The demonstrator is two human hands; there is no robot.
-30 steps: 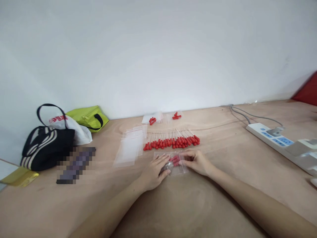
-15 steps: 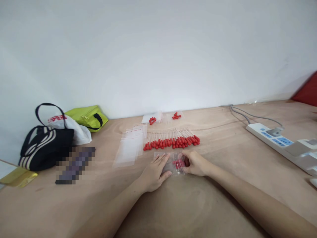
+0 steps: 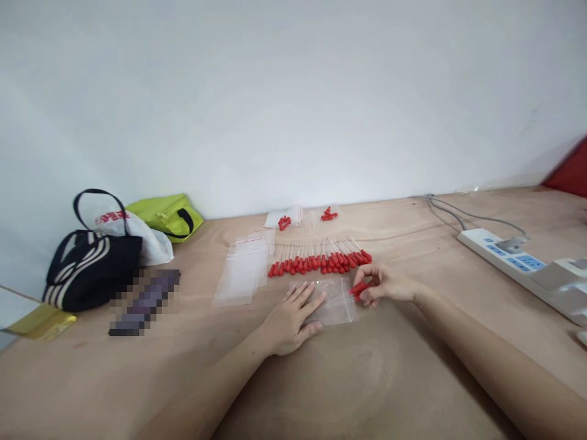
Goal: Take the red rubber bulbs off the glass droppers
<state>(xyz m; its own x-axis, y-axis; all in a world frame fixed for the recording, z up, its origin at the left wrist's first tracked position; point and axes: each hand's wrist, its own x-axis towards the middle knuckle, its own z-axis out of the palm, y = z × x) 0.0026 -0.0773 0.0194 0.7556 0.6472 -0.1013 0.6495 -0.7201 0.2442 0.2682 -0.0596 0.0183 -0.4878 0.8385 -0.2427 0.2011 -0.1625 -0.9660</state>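
My left hand (image 3: 291, 321) lies flat with spread fingers, pressing the left part of a clear zip bag (image 3: 338, 305) onto the table. My right hand (image 3: 383, 286) is closed around a few small red-ended sticks (image 3: 359, 289), held just at the bag's right-hand edge. Whether their thin ends reach inside the bag I cannot tell. Just beyond both hands, a row of thin pale sticks with red rounded ends (image 3: 316, 263) lies side by side, red ends toward me.
Overlapping clear bags (image 3: 243, 269) lie left of the row. Two small groups of red-ended sticks (image 3: 284, 222) (image 3: 329, 214) rest near the wall. A black bag (image 3: 92, 269) and a lime-green bag (image 3: 169, 214) stand at left; a power strip (image 3: 513, 253) is at right.
My right hand has drawn the red-ended sticks rightward, from over the bag to its right edge, exposing more of the bag. My left hand stays flat on it.
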